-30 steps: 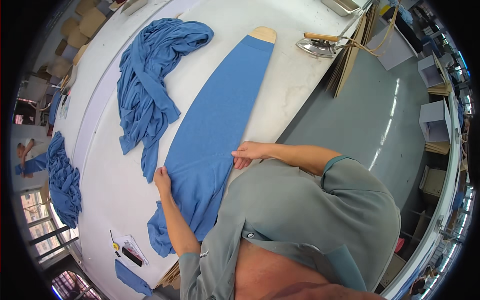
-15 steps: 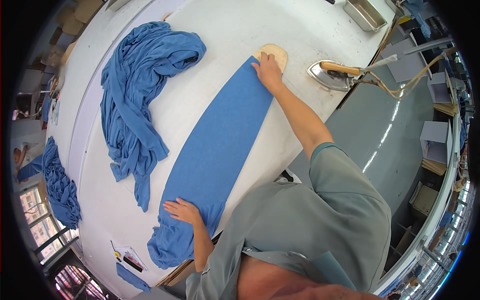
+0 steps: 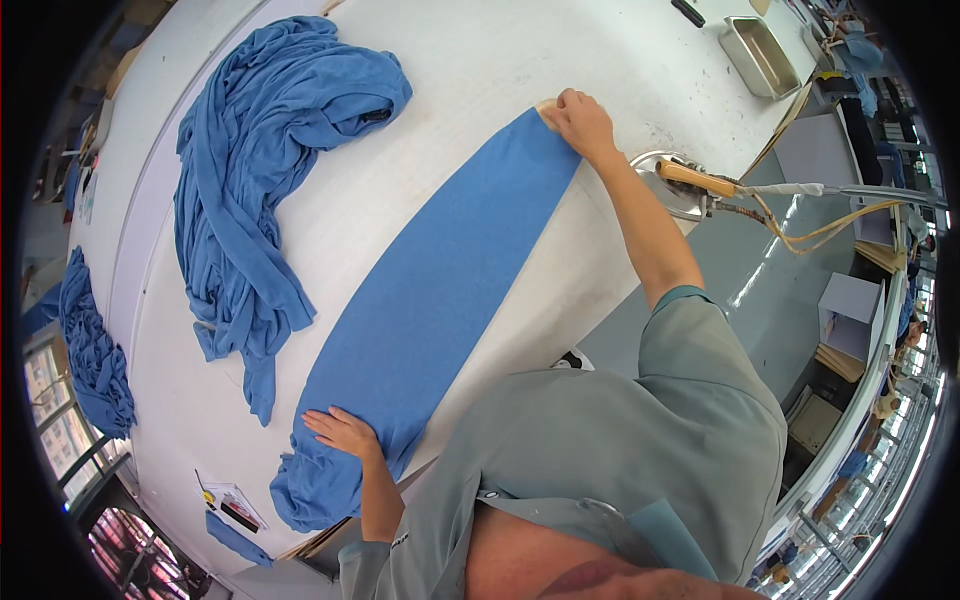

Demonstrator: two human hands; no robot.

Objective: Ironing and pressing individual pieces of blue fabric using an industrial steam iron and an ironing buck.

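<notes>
A long, narrow piece of blue fabric is stretched smooth over a flat wooden board, like a sleeve. Only a bit of the board's pale tip shows at the far end. There my right hand is closed, its fingers curled on the board's tip beside the fabric's edge. At the near end my left hand lies flat on the fabric, fingers stretched out. Below it the fabric bunches into folds.
A large heap of blue cloth lies on the white table to the left, another bundle farther left. An iron with a wooden handle stands right of my right hand, its cord trailing off the edge. A metal tray sits at the back right.
My right hand has gone from lying on the fabric's far end to closing on the board's tip. Less of the pale tip shows. My left hand stays flat; the whole view has shifted slightly.
</notes>
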